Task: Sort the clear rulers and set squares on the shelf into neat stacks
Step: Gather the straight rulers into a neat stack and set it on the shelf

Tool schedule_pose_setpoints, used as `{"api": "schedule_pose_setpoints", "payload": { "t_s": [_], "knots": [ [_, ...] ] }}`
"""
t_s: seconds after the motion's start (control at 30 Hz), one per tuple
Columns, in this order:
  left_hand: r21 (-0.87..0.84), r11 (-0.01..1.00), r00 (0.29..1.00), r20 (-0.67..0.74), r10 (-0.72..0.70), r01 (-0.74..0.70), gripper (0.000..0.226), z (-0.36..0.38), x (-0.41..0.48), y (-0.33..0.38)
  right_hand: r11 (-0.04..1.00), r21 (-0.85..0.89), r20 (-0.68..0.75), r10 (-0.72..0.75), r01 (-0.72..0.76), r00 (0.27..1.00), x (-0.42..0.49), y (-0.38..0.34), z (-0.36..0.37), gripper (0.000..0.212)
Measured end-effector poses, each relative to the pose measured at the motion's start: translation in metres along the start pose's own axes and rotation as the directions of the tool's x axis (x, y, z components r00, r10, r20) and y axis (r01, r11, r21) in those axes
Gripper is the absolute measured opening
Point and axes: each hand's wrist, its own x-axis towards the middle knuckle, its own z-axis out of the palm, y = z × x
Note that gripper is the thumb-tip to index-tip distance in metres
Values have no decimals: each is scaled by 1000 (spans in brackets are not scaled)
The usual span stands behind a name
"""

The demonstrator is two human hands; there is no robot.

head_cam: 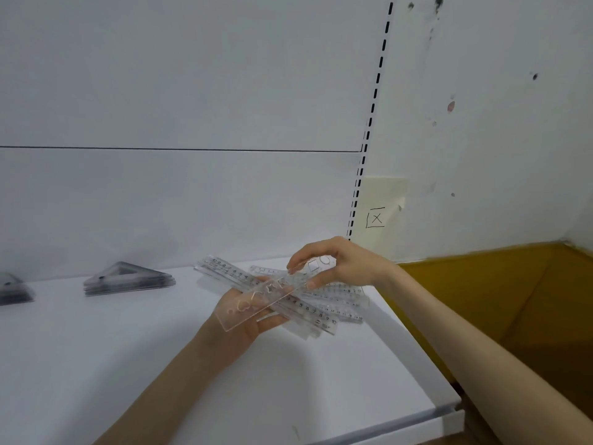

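- While the clear plastic stencil ruler with cut-out shapes (256,300) is hanging above the white shelf (128,364), both hands are sharing it, so its long axis is running from 8 o'clock to 2 o'clock between them.
- The left hand (247,326) is lying palm up under the 8 o'clock end, fingers beneath and thumb at the far edge, holding it loosely.
- The right hand (343,264) is arching over the 2 o'clock end, pinching it between thumb and curled fingertips; this hand is the nearer to the loose pile.
- The fan of clear numbered rulers (340,306) is crossing beneath, pointing from 10 o'clock to 4 o'clock; whether the left hand is also carrying some cannot be told.
- The stack of clear triangular set squares (128,279) is sitting well apart at 9 o'clock.
- Judged next: turning the stencil ruler to match the fan's axis.
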Motion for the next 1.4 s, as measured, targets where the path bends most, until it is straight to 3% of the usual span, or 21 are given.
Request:
{"api": "schedule_pose_setpoints", "payload": {
  "t_s": [0.07,0.17,0.2,0.3,0.43,0.57,0.67,0.8,0.9,1.07,1.3,1.4],
  "knots": [
    [-55,998,994,111,-24,30,31,4,-2,1,996,-88,88,-20,28,996,14,-1,-5,35],
    [54,995,996,-24,-82,84,61,3,0,0,990,-132,145,-35,55,989,32,-4,-3,37],
    [50,997,998,-12,-59,59,61,5,-2,-1,990,-123,144,-50,68,988,35,-5,-1,36],
    [30,999,996,-77,-35,37,29,8,-1,3,991,-72,77,-105,111,991,38,-4,7,27],
    [20,1000,988,-155,-14,18,24,12,-1,4,998,5,-95,-55,56,994,34,-4,13,19],
    [26,999,978,-202,45,-41,22,6,2,2,999,9,-135,52,-51,990,33,-11,5,15],
    [25,992,973,-194,126,-124,31,3,5,0,999,1,-138,45,-45,989,33,-20,-2,13],
    [73,980,960,-203,195,-184,24,7,5,-2,995,26,-154,103,-100,983,29,-30,0,11],
    [123,972,958,-182,223,-202,40,6,5,-2,983,61,-117,179,-173,977,24,-30,14,12],
    [114,969,948,-210,238,-218,36,6,4,-1,964,87,-275,266,-251,924,14,-28,36,13],
    [142,961,946,-191,260,-236,23,10,2,-3,947,-147,-369,215,-285,904,0,-32,48,15],
    [147,963,950,-185,252,-227,21,9,3,-4,938,-236,-289,181,-253,940,-2,-33,45,25]
  ]
}}
